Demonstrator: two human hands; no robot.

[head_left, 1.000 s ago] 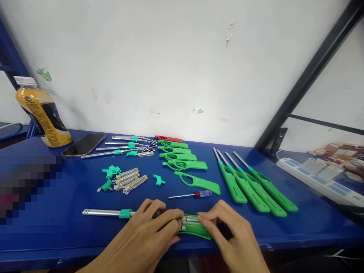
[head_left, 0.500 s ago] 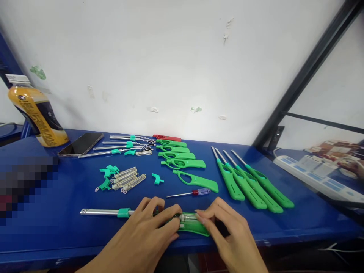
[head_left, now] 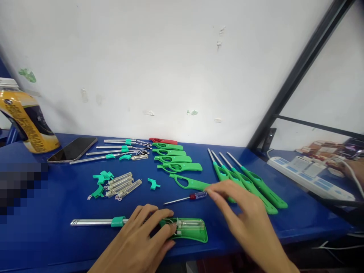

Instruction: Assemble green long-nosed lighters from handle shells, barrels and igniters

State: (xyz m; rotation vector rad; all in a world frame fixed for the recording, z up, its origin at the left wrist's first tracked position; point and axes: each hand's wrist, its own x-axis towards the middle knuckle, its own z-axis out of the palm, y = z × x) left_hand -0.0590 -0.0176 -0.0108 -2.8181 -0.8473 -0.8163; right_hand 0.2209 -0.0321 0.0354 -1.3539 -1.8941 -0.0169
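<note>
The left hand point(head_left: 139, 237) is bending its fingers over the open green plastic lighter half-shell point(head_left: 196, 234), pressing it on the blue tabletop point(head_left: 68, 201) near the front edge. A silver metal tube point(head_left: 91, 222) is extending leftward. The right hand's point(head_left: 241, 216) thumb and forefinger are nearly meeting beside the purple-handled screwdriver point(head_left: 199, 195); whether they are pinching it, one cannot tell.

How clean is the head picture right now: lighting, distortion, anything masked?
Head view: fairly even light, with a faint shadow on the white wall beside the yellow-and-black plastic bottle; that view slants the bottle, probably wide-angle stretch; coarse pixel blocks mask part of its left edge.
</note>
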